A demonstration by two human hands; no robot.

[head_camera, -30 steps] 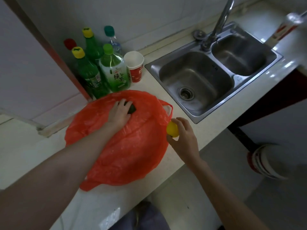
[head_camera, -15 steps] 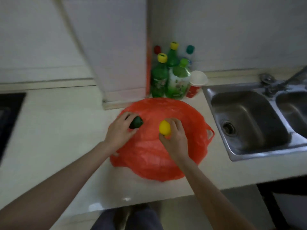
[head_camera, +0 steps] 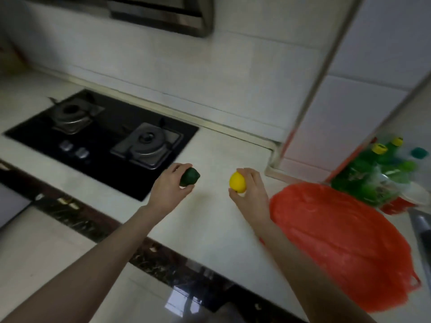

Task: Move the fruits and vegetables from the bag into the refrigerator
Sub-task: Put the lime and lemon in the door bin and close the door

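Head view: left hand (head_camera: 169, 191) fingers clamp green fruit (head_camera: 190, 176); right hand (head_camera: 250, 192) clamps lemon (head_camera: 238, 182); bag (head_camera: 345, 243) lower right; refrigerator unseen, transfer pending

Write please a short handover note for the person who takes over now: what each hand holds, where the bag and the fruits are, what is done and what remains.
Left hand: grips a dark green fruit above the counter.
Right hand: grips a yellow lemon, also above the counter.
The red plastic bag lies on the counter to the right, beside the green bottles; its contents are not visible.
Done: two fruits are out of the bag.
Left: carry both to the refrigerator, which is not in view, then check the bag for more.
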